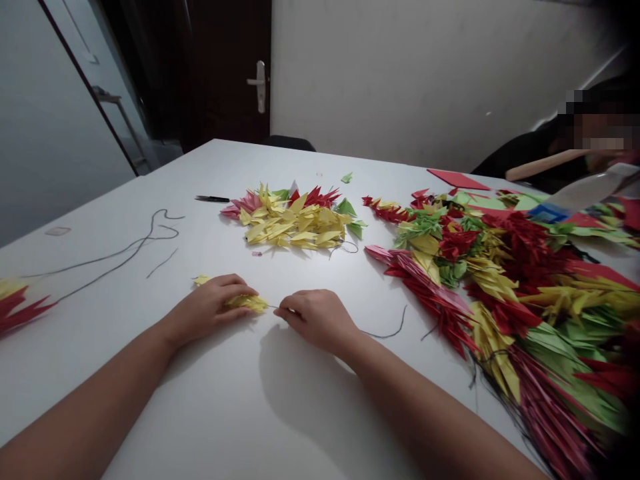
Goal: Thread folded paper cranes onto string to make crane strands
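My left hand [210,308] presses on a small bunch of yellow folded paper pieces [245,303] lying on the white table [120,353]. My right hand [315,320] sits close to that bunch, its fingers pinched on a thin needle [273,307] pointing into the yellow paper. A dark thread [385,333] trails from under my right hand towards the right. A heap of yellow, red and green folded paper pieces [295,223] lies just ahead of both hands.
A large mass of red, yellow and green paper strands [505,293] covers the table's right side. Black-handled scissors [213,199] and loose dark thread [125,250] lie to the left. A co-worker's arm [545,165] reaches in at the far right.
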A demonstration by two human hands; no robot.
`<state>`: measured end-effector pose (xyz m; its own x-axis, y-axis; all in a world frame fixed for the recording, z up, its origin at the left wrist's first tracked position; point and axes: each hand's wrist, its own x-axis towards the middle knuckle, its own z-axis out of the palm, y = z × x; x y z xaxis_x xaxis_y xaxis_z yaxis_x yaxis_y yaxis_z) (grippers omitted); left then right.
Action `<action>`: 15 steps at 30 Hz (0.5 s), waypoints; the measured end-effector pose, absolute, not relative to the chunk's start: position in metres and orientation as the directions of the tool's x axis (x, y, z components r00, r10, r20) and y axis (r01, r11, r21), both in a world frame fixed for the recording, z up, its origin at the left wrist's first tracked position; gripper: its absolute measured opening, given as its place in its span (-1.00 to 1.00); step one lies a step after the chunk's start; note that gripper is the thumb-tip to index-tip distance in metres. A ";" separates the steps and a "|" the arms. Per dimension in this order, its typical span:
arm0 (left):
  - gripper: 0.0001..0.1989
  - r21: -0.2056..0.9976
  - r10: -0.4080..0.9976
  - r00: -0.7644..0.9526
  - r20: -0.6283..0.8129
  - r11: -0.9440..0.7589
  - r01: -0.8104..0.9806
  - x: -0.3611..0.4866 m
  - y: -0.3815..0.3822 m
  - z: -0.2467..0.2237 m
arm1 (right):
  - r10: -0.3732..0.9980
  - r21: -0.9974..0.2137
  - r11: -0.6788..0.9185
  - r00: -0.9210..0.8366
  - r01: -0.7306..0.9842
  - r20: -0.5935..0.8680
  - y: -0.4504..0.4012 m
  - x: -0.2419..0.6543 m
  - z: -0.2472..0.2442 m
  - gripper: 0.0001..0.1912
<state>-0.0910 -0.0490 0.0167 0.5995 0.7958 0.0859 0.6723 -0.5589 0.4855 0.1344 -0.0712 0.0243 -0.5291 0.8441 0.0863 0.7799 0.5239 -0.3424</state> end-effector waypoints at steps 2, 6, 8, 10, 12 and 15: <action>-0.63 0.485 0.793 0.604 0.085 -0.562 0.670 -0.090 -0.049 0.017 | 0.861 -0.414 0.497 -0.492 0.763 0.127 -0.068 0.136 0.024 -0.75; -0.63 0.486 0.781 0.619 0.083 -0.574 0.659 -0.088 -0.048 0.018 | 0.891 -0.588 0.434 -0.422 0.682 0.168 -0.063 0.140 0.023 -0.76; -0.64 0.484 0.775 0.627 0.081 -0.580 0.655 -0.087 -0.048 0.018 | 0.905 -0.673 0.390 -0.395 0.628 0.155 -0.061 0.142 0.025 -0.73; -0.65 0.493 0.781 0.615 0.107 -0.579 0.650 -0.086 -0.048 0.017 | 0.919 -0.746 0.348 -0.364 0.568 0.151 -0.061 0.144 0.031 -0.72; -0.68 0.525 0.806 0.569 0.166 -0.561 0.641 -0.084 -0.049 0.017 | 0.930 -0.805 0.316 -0.333 0.503 0.157 -0.062 0.146 0.042 -0.73; -0.69 0.662 0.855 0.446 0.263 -0.496 0.562 -0.076 -0.051 0.020 | 0.938 -0.877 0.283 -0.301 0.387 0.170 -0.064 0.149 0.066 -0.74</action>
<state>-0.0763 -0.0513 0.0196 0.4462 0.8555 0.2630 0.5616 -0.4964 0.6619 0.1489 -0.0644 0.0659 -0.3009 0.9383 0.1703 0.3873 0.2835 -0.8773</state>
